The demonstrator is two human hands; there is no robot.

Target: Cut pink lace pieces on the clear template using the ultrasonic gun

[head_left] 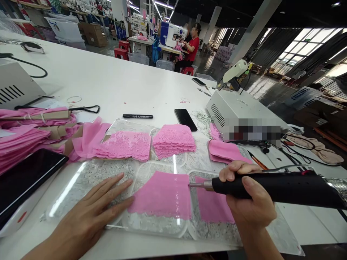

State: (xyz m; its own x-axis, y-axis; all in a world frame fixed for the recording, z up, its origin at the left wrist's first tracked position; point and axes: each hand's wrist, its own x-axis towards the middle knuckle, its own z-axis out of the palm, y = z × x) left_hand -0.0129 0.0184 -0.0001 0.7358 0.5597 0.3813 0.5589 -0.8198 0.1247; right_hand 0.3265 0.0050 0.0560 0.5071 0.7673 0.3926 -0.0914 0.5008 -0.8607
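Note:
My left hand (94,209) lies flat, fingers spread, its fingertips at the left edge of a pink fabric piece (165,195). This piece rests on a clear plastic template (151,225) over a grey-speckled sheet. In my right hand (252,195) is a black hand-held ultrasonic welder (287,189). Its metal tip is at the piece's upper right edge; whether it presses down I cannot tell. Partly under that hand, a second pink piece (213,206) lies on the sheet. Behind are a lace-edged pink stack (173,139), another lace pile (127,144) and folded pink fabric (227,151).
Grey control boxes stand right (244,112) and left (18,83). A black marker (137,116) and a phone (185,120) lie behind the fabric. At left are pink bundles (24,141) and a dark tablet-like device (29,184). A person in red (193,48) sits beyond the table.

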